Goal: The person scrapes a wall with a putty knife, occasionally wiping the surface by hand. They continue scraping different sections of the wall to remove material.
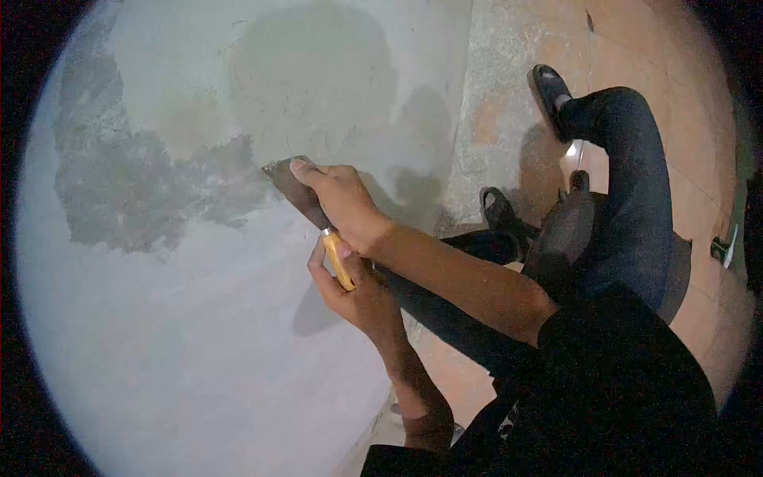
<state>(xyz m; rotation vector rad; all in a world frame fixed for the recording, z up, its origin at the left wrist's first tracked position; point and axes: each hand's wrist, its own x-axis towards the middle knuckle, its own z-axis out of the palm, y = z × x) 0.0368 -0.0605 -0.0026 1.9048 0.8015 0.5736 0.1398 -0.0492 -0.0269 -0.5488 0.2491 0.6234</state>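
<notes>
A putty knife [299, 191] with a grey-smeared metal blade and a yellow wooden handle [340, 262] is held in front of the wall, its blade tilted up and to the left. My left hand [354, 294] is closed around the handle, with the thumb on top and the fingers at the far side. My right hand [347, 203] grips the blade, its thumb pressed near the blade's wide edge; the other fingers are mostly hidden. Left of the blade, a rough dark grey patch [147, 191] spreads over the pale wall [199, 350].
Shadows of my head and hands fall on the wall. Worn grey cement [501, 95] borders orange floor tiles [683, 135] on the right. My legs in dark trousers [644, 175] are bent there, a black sandal [550, 95] on the floor. A small green object [722, 251] lies at far right.
</notes>
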